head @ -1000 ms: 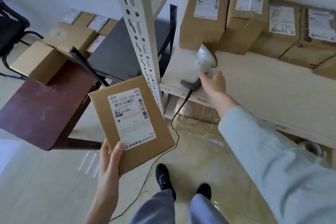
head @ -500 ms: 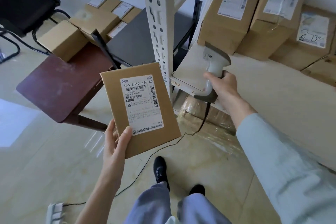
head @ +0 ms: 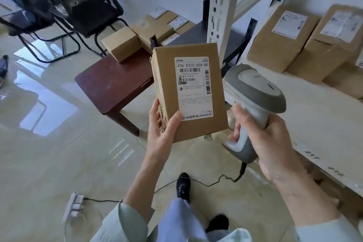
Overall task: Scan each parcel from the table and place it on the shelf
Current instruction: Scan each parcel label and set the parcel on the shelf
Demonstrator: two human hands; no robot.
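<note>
Two hands, left (head: pixel 161 131) gripping parcel (head: pixel 188 92), right (head: pixel 269 139) gripping scanner (head: pixel 253 102) beside it

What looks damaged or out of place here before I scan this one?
The parcel held in the left hand has a rough, frayed left side edge. A power strip and the scanner cable lie loose on the floor by the feet.

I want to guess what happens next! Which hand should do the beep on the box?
Probably the right hand: it grips the scanner, whose head sits beside the parcel. The left hand is busy holding that parcel, label up.
</note>
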